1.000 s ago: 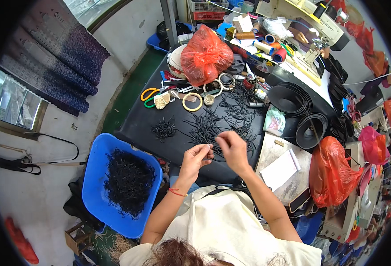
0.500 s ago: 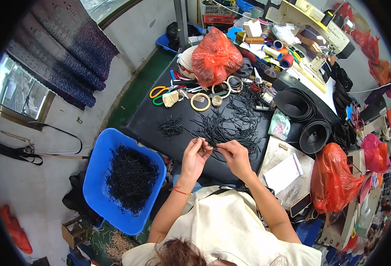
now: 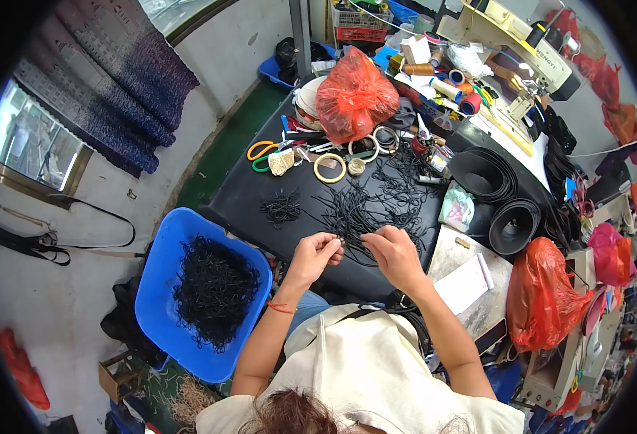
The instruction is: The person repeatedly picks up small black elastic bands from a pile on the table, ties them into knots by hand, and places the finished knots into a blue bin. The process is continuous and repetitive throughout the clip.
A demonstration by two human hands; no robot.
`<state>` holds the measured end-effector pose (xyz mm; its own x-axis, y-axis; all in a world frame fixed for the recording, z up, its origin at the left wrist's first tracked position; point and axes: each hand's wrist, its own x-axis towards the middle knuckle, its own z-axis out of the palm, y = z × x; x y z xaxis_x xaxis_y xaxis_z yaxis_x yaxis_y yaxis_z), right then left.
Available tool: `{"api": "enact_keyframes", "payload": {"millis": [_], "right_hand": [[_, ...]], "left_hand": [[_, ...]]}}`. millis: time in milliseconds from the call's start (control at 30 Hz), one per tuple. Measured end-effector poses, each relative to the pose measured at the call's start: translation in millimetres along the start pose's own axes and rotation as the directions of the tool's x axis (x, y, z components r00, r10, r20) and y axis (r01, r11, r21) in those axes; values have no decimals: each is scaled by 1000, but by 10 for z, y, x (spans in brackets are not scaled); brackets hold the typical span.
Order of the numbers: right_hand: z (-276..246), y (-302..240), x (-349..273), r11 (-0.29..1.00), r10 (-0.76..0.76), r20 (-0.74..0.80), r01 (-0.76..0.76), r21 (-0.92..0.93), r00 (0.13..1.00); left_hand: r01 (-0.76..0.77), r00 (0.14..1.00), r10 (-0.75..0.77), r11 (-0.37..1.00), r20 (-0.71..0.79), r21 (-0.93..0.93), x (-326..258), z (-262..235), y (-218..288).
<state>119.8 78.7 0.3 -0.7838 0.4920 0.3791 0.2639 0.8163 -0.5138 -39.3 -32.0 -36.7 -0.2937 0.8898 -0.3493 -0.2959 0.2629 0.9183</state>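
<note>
My left hand [image 3: 314, 258] is closed in a pinch at the near edge of the black table, its fingertips around something small, probably a black cord. Just to its right, my right hand [image 3: 396, 254] has thumb and forefinger pressed together; what they hold is too small to make out. Beyond both hands spreads a tangled heap of thin black cords [image 3: 355, 210]. A smaller bunch of black cords [image 3: 280, 207] lies apart on the left. Down on my left, a blue tub [image 3: 154, 304] holds a large mass of black cord loops [image 3: 216, 289].
Scissors [image 3: 261, 150], tape rolls [image 3: 330, 168] and a red plastic bag [image 3: 357, 94] crowd the table's far side. A sewing machine [image 3: 543, 61] stands at the back right. Rolled black strips [image 3: 514, 226] and a white notepad [image 3: 464, 286] lie to the right.
My hands have moved slightly apart: the left has turned, with its knuckles upward, and the right has shifted a little to the right. The cord heaps look the same.
</note>
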Motion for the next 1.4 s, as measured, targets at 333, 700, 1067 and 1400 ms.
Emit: {"api": "enact_keyframes", "payload": {"millis": [333, 700, 1067, 1400], "right_hand": [[79, -16, 40, 834, 227, 181, -287, 471, 957], [155, -186, -49, 483, 356, 413, -544, 686, 838], [231, -107, -53, -13, 398, 583, -631, 776, 708], [295, -135, 11, -24, 496, 546, -618, 786, 675]], "left_hand": [[11, 988, 40, 943, 147, -332, -147, 102, 155], [-72, 997, 55, 928, -55, -365, -85, 132, -82], [-210, 973, 138, 865, -187, -456, -133, 233, -122], [-332, 918, 240, 901, -317, -278, -117, 355, -177]]}}
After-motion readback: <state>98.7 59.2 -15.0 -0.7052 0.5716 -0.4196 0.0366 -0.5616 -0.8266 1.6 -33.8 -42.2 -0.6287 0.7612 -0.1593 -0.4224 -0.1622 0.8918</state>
